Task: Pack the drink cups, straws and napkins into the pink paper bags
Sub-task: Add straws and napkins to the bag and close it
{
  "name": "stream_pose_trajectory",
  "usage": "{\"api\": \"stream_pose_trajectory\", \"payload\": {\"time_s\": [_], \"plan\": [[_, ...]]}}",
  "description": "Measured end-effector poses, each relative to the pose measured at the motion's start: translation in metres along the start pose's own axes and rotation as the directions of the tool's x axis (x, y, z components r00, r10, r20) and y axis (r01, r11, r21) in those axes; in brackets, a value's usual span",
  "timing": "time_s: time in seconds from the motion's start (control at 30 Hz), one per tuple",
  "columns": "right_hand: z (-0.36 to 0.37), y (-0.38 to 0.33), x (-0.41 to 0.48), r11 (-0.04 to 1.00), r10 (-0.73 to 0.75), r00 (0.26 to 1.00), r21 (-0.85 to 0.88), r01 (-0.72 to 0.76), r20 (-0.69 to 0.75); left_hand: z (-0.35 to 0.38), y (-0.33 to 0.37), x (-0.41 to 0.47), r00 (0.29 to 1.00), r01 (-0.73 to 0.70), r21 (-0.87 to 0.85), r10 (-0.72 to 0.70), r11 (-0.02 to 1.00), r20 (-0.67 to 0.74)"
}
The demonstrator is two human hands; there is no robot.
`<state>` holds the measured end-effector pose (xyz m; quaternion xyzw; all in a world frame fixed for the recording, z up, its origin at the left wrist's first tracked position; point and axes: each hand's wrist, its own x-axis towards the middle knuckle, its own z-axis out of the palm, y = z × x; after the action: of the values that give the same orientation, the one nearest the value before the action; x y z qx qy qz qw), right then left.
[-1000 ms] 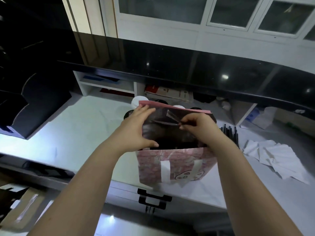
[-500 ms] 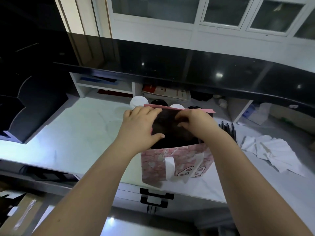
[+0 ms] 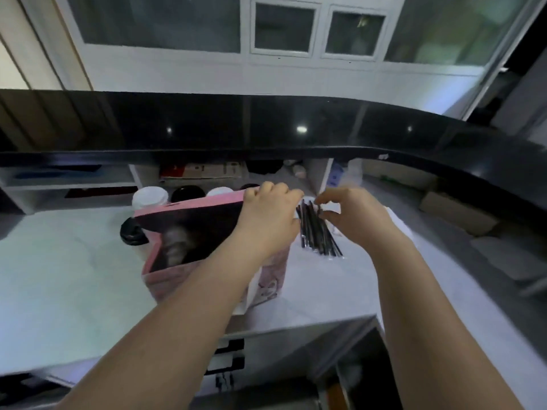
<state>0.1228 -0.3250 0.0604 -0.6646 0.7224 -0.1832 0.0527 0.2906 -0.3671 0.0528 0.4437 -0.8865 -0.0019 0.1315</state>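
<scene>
On white counter (image 3: 59,276), left hand (image 3: 269,214) grips pink bag (image 3: 207,203); right hand (image 3: 352,217) at straws (image 3: 316,235), unclear.

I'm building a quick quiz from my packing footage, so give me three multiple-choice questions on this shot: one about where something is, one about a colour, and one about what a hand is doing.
1. Where does the bundle of straws lie relative to the paper bag?
A. Inside it
B. On the counter, to its right
C. Underneath it

2. What colour is the paper bag?
A. Brown
B. Pink
C. Blue

3. What is the left hand doing?
A. Lying flat on the counter
B. Hanging at the person's side
C. Gripping the bag's top rim

Answers:
1. B: the black straws lie on the white counter just past the bag's right side.
2. B: its rim and outer walls are pink.
3. C: its fingers curl over the right end of the rim.
</scene>
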Motion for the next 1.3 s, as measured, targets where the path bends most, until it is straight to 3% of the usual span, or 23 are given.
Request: {"api": "stream_pose_trajectory", "payload": {"time_s": [0.27, 0.63, 0.8, 0.93, 1.1, 1.3], "plan": [[0.008, 0.119, -0.048, 0.983, 0.186, 0.98, 0.012, -0.185, -0.073, 0.078, 0.091, 0.045, 0.99, -0.115, -0.023, 0.117, 0.993, 0.073], [0.069, 0.238, -0.043, 0.923, 0.369, 0.927, 0.143, -0.358, -0.061, 0.196, 0.142, 0.106, 0.952, -0.07, -0.072, 0.088, 0.995, 0.293], [0.089, 0.275, -0.003, 0.892, 0.431, 0.902, 0.139, -0.43, 0.025, 0.23, 0.152, 0.145, 0.947, -0.022, -0.101, 0.053, 0.995, 0.318], [0.105, 0.301, 0.035, 0.869, 0.488, 0.867, 0.036, -0.493, 0.105, 0.247, 0.148, 0.175, 0.953, 0.039, -0.132, 0.003, 0.991, 0.302], [0.129, 0.304, 0.076, 0.886, 0.464, 0.886, 0.01, -0.464, -0.005, 0.26, 0.144, 0.191, 0.958, 0.083, -0.152, -0.037, 0.985, 0.283], [0.158, 0.303, 0.089, 0.856, 0.51, 0.856, -0.048, -0.514, -0.078, 0.273, 0.133, 0.193, 0.964, 0.112, -0.187, -0.061, 0.976, 0.257]]}}
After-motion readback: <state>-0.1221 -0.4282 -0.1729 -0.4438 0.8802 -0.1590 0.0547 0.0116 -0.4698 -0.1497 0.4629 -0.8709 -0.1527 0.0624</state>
